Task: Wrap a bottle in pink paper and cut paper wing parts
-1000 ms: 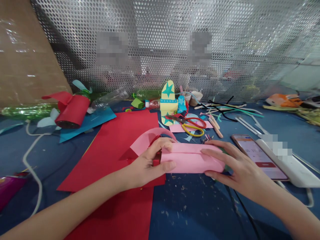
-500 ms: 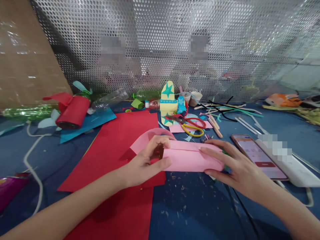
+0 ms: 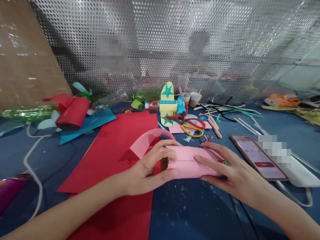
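Observation:
Pink paper (image 3: 186, 170) is wrapped into a tube around a bottle piece that lies sideways between my hands. A bit of green shows at its right end, and a seam runs along the top. My left hand (image 3: 150, 166) grips the left end, thumb in front and fingers over the top. My right hand (image 3: 232, 163) closes on the right end with its fingers across the paper. Behind my left hand, a curved pink paper strip (image 3: 142, 141) arches over red sheets (image 3: 112, 150).
Scissors (image 3: 192, 126) lie behind the tube beside a yellow paper shape (image 3: 167, 108). A phone (image 3: 258, 158) and white power strip (image 3: 282, 160) are at the right. On the left stand a red paper-wrapped bottle piece (image 3: 75, 111) and a white cable (image 3: 35, 173).
The pink tube has come slightly nearer to me and turned a little, so its seam sits lower. Both hands still hold it.

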Available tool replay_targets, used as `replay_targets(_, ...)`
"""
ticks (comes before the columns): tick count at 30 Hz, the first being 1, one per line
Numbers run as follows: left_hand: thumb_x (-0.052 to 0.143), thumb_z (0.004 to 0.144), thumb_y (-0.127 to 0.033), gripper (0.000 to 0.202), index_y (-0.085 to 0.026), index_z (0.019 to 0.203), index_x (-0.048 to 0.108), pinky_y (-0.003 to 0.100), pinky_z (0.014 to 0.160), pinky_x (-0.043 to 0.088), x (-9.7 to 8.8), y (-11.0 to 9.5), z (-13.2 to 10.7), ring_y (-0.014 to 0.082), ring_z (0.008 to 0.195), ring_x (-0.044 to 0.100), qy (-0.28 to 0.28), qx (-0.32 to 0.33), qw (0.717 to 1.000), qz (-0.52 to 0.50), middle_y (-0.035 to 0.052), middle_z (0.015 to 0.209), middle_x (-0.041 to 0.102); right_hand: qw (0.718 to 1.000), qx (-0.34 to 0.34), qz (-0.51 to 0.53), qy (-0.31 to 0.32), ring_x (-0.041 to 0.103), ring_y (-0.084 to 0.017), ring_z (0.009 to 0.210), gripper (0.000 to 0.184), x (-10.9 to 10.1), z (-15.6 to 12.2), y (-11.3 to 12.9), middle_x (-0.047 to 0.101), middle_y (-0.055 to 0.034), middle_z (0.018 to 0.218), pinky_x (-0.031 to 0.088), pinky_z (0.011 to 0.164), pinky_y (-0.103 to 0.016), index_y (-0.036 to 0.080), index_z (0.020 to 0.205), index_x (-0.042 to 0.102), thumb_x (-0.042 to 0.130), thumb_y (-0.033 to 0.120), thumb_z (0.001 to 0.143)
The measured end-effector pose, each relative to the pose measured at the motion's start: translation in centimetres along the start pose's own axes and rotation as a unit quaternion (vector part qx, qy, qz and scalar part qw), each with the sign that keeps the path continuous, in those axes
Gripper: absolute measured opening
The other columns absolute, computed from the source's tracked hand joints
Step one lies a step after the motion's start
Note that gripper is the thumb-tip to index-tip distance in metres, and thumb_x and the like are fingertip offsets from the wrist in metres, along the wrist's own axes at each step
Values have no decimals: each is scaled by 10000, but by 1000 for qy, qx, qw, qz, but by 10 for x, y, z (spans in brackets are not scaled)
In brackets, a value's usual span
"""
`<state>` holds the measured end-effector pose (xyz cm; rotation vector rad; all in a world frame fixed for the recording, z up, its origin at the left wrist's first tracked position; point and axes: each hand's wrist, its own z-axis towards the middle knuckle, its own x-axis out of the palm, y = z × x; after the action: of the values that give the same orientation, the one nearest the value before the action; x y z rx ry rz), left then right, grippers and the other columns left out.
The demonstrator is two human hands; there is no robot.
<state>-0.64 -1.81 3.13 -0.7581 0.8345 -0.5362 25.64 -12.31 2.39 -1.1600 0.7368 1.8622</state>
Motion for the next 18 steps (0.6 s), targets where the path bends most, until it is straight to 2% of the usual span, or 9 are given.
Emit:
replay_targets(4, 579, 890, -215, 265, -287, 1074, 403, 380, 909, 479, 2, 0, -2, 266, 1281, 411, -26, 9, 999, -18, 87, 1284, 463, 1000, -20, -15, -10, 507, -297, 1221, 486, -1, 2, 1, 430, -123, 1370, 527, 910, -503, 411, 1409, 420, 524, 290, 950)
replay_targets(8, 575, 884, -189, 245, -284, 1061, 434, 451, 982, 430, 2, -3, -1, 278, 1280, 429, -34, 48, 998, 5, 69, 1151, 558, 999, -33, -32, -24, 496, -313, 1223, 497, -3, 2, 2, 436, -121, 1371, 524, 885, -517, 440, 1399, 434, 517, 247, 948)
replay_targets(11, 573, 882, -177, 224, -286, 1037, 454, 465, 1007, 406, 2, -5, -1, 274, 1284, 426, -33, 55, 998, 11, 62, 1132, 570, 997, -40, -39, -44, 519, -312, 1195, 470, -4, 1, 3, 473, -113, 1343, 532, 860, -504, 442, 1365, 484, 503, 225, 949)
replay_targets(14, 652, 839, -265, 333, -287, 1094, 439, 456, 981, 431, 1, -2, -2, 287, 1269, 432, -42, 26, 998, -31, 93, 1251, 489, 996, -42, -58, -58, 529, -318, 1190, 492, -6, 1, 3, 505, -105, 1328, 527, 864, -515, 457, 1339, 511, 478, 165, 945)
replay_targets(16, 681, 812, -388, 493, -291, 1208, 404, 453, 977, 435, -2, 3, -1, 295, 1273, 423, -43, -25, 994, -93, 122, 1367, 381, 993, -49, -86, -69, 513, -324, 1226, 565, -7, 2, 4, 506, -91, 1354, 501, 909, -538, 474, 1342, 500, 464, 90, 929)
replay_targets(18, 621, 831, -517, 573, -291, 1296, 375, 460, 1005, 406, -8, 8, 1, 290, 1281, 422, -16, -96, 983, -157, 132, 1401, 358, 988, -66, -111, -85, 501, -312, 1257, 628, -8, 2, 7, 521, -72, 1368, 463, 972, -543, 478, 1346, 492, 466, 30, 908)
